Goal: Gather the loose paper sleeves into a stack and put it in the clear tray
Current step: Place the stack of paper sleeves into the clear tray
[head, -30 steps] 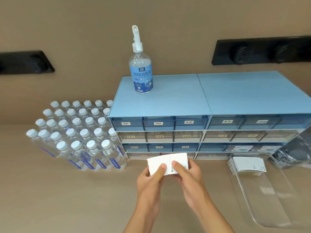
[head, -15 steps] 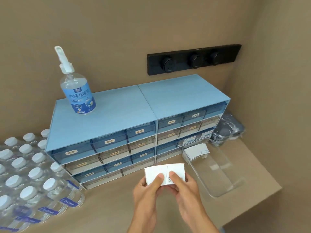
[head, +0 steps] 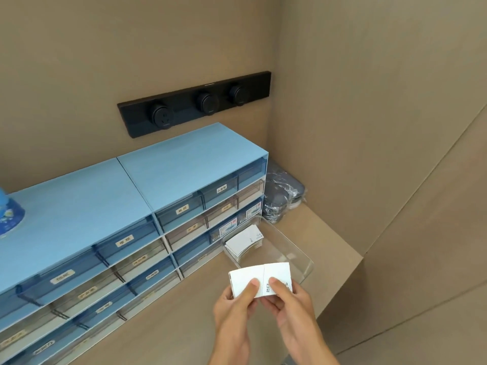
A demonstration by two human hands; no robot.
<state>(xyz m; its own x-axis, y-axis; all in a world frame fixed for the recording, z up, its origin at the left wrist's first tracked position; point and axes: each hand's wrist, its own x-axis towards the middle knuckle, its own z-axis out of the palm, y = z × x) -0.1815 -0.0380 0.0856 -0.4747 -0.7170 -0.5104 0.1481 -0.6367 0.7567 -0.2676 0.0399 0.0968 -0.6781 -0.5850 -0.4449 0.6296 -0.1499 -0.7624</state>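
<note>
**Stack in hand, tray just ahead**

The stack (head: 261,280) of white paper sleeves is held in the air above the counter (head: 168,330), just short of the near end of the tray (head: 303,255). Both hands pinch it from below: the left hand (head: 233,312) has its thumb pressed on the stack's left half, the right hand (head: 295,309) has its thumb on the right half beside a small printed mark, and the other fingers of each curl underneath. The edges look fairly square, though the left side shows several layers slightly fanned.

The tray is clear plastic and lies at an angle on the counter, its far end close to the drawers (head: 184,222). A pile (head: 246,242) of similar sleeves already lies in that far end; the near part of the tray is bare.

Gathering looks finished, or nearly so, and the step in hand appears to be the carry to the tray. The next move calls for taking the stack forward and a little right over the tray's near wall, then lowering it flat, either into the bare part or onto the pile. Both thumbs should keep pressing until it rests, as loose sleeves may slide apart. The tray looks light, so a knock against its wall could shift it.

Beyond the tray, dark wrapped packs (head: 282,198) sit in the corner.
</note>
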